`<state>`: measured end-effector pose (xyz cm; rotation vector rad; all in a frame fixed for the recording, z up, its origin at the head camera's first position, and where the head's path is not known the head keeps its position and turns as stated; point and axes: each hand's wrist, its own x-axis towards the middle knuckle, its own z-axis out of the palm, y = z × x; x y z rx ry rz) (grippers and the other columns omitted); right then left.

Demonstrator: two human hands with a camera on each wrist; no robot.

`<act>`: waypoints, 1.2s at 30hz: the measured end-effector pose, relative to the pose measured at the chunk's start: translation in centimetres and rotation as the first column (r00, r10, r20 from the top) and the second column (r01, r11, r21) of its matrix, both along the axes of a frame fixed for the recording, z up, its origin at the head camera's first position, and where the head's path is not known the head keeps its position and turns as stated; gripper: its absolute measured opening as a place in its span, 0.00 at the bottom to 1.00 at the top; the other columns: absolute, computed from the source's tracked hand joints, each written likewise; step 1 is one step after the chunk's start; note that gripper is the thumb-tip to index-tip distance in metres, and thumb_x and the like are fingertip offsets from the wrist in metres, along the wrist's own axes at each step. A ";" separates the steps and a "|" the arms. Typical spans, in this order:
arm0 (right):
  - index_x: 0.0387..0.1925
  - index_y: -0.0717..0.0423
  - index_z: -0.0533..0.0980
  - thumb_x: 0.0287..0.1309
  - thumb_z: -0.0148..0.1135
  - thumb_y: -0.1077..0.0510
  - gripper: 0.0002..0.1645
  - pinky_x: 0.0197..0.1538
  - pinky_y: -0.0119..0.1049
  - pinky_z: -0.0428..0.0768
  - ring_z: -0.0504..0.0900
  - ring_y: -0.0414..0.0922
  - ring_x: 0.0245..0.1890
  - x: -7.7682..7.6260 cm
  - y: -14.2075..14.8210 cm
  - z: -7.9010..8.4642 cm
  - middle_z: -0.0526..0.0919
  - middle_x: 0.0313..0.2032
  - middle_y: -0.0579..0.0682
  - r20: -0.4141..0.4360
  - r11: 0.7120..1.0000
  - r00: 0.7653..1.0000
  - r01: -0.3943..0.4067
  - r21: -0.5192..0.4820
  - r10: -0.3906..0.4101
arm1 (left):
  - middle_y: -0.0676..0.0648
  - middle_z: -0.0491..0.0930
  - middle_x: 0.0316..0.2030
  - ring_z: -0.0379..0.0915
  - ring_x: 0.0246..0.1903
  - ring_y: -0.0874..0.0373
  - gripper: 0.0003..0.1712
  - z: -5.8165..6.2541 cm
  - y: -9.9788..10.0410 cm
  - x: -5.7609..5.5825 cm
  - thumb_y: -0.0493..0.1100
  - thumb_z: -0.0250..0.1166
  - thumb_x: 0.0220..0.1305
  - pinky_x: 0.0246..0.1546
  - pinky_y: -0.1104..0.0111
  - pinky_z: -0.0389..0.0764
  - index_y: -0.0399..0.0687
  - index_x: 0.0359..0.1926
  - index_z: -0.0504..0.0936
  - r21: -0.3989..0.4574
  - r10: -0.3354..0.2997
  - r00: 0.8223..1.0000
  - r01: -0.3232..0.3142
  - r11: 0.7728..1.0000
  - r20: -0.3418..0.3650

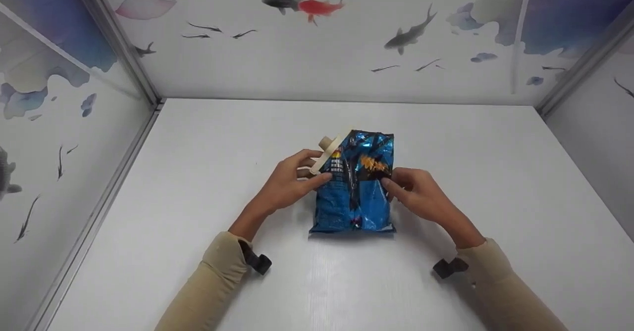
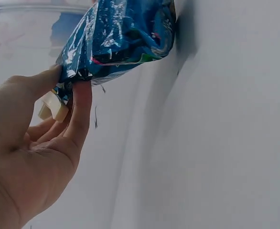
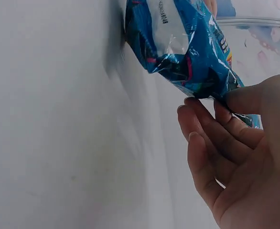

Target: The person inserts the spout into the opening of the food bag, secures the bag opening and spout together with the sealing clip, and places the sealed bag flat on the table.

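Observation:
A shiny blue snack bag (image 1: 374,202) stands on the white table in the head view, its lower edge toward me. Across its upper left corner runs a cream sealing clip (image 1: 333,153) with a round spout cap (image 1: 325,142). My left hand (image 1: 293,181) pinches the bag's left side just below the clip, thumb in front and fingers behind. On the opposite side, my right hand (image 1: 417,190) pinches the right edge between thumb and fingers. The right wrist view shows the bag's side (image 3: 197,62) with a printed white patch, its remaining fingers loosely bent beneath.
The white table (image 1: 198,137) spreads around the bag. A back wall (image 1: 322,63) painted with fish and side panels (image 1: 59,137) enclose it. Black wrist cameras, the left one (image 1: 258,262) and the right one (image 1: 449,268), sit at the sleeve cuffs.

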<state>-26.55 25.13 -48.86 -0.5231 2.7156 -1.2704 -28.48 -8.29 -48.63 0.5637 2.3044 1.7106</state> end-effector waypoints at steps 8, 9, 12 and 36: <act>0.41 0.52 0.87 0.80 0.61 0.43 0.19 0.34 0.32 0.80 0.82 0.49 0.34 -0.4 0.3 -1.3 0.88 0.32 0.52 0.136 1.000 0.991 0.018 0.019 -0.020 | 0.41 0.82 0.65 0.87 0.61 0.50 0.33 -0.9 0.7 0.0 0.57 0.69 0.77 0.59 0.56 0.90 0.55 0.76 0.74 -0.062 0.075 0.997 -0.073 0.995 0.035; 0.42 0.52 0.87 0.80 0.61 0.43 0.20 0.34 0.32 0.79 0.82 0.48 0.34 -0.4 0.3 -1.4 0.88 0.32 0.52 0.145 0.999 0.989 0.026 0.031 -0.030 | 0.41 0.82 0.67 0.86 0.62 0.49 0.33 -1.0 0.8 0.1 0.57 0.68 0.78 0.60 0.55 0.89 0.55 0.77 0.74 -0.081 0.080 0.996 -0.076 0.994 0.040; 0.44 0.52 0.87 0.80 0.60 0.43 0.20 0.35 0.33 0.78 0.82 0.48 0.34 -0.5 0.2 -1.6 0.88 0.31 0.51 0.162 0.998 0.986 0.040 0.050 -0.047 | 0.40 0.79 0.70 0.84 0.65 0.48 0.33 -1.0 0.8 0.1 0.58 0.66 0.79 0.64 0.54 0.87 0.55 0.78 0.73 -0.136 0.088 0.995 -0.080 0.988 0.053; 0.53 0.55 0.86 0.82 0.57 0.42 0.23 0.40 0.35 0.84 0.87 0.48 0.37 -0.8 0.6 -1.1 0.92 0.40 0.53 0.090 0.986 0.984 0.150 0.068 -0.155 | 0.41 0.82 0.68 0.85 0.63 0.45 0.31 -0.8 0.1 0.0 0.61 0.58 0.83 0.61 0.54 0.88 0.51 0.75 0.75 -0.295 0.170 0.985 -0.150 0.944 0.044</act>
